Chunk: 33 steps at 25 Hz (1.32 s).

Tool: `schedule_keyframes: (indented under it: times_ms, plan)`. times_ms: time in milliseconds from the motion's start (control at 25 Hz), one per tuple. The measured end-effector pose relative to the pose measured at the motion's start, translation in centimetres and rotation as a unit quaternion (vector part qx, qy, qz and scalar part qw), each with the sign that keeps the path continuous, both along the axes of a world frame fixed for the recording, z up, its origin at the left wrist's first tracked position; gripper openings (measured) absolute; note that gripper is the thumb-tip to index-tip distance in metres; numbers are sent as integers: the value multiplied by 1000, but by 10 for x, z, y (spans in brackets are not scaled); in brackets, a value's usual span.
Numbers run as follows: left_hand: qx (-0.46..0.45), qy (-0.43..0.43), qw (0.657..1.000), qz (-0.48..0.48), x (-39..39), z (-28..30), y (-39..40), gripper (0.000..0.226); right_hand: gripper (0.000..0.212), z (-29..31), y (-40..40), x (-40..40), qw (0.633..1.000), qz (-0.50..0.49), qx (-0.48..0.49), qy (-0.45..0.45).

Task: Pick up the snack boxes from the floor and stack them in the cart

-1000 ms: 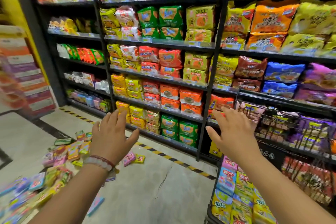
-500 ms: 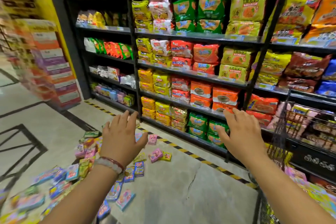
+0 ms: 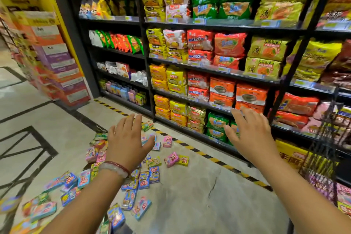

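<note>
Several small colourful snack boxes (image 3: 144,179) lie scattered over the floor at the lower left and centre, pink, blue, yellow and green. My left hand (image 3: 129,139) hovers above them with fingers spread and holds nothing. My right hand (image 3: 250,136) is stretched forward at the same height in front of the low shelves, fingers straight and empty. The black wire cart (image 3: 322,150) shows only partly at the right edge, with snack boxes visible inside it low down.
Tall black shelves (image 3: 209,70) full of noodle packs run along the back and right. A yellow and black hazard stripe (image 3: 201,153) marks the floor before them. Stacked cartons (image 3: 62,66) stand at the left by a yellow pillar. Bare floor lies at lower centre-right.
The view has swung left, away from the cart, so more floor boxes show and the cart slid to the right edge. Both hands stay outstretched and empty.
</note>
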<state>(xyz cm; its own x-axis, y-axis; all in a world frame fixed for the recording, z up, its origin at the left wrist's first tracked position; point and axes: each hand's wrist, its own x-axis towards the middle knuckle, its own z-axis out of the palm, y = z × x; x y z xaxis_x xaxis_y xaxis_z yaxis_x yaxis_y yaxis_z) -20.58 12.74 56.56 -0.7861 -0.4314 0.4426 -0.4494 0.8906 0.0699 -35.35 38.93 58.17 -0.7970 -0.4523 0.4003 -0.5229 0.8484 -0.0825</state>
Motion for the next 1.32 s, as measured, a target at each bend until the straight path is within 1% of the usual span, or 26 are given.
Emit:
schedule_keyframes:
  times_ms: [160, 320, 480, 640, 720, 800, 880, 1080, 1200, 1320]
  plan:
    - [0, 8, 1000, 21, -53, -8, -18, 78, 59, -8, -17, -59, 1000, 8, 1, -7]
    - [5, -6, 999, 44, -113, -15, -32, 77, 59, -12, -31, -125, 999, 26, 29, -17]
    - [21, 5, 998, 60, -158, -22, -43, 77, 58, -19, -46, -178, 999, 47, 7, -20]
    - [30, -5, 998, 57, -200, -34, -61, 74, 59, -34, -64, -222, 998, 57, 17, -35]
    - [38, -18, 998, 52, -221, -40, -74, 73, 64, -44, -80, -244, 997, 61, 13, -40]
    - [43, -24, 998, 49, -242, -48, -92, 73, 77, -54, -98, -265, 997, 62, 12, -44]
    - [42, -31, 998, 43, -264, -56, -114, 71, 80, -63, -117, -286, 997, 59, 10, -44]
    - [59, -55, 997, 14, -334, -79, -184, 71, 75, -85, -182, -344, 996, 53, 23, -61]
    - [66, -62, 996, 0, -379, -92, -230, 70, 71, -100, -228, -377, 996, 33, 25, -83]
    - [60, -69, 996, -14, -415, -111, -269, 68, 61, -120, -264, -407, 997, 23, 25, -63]
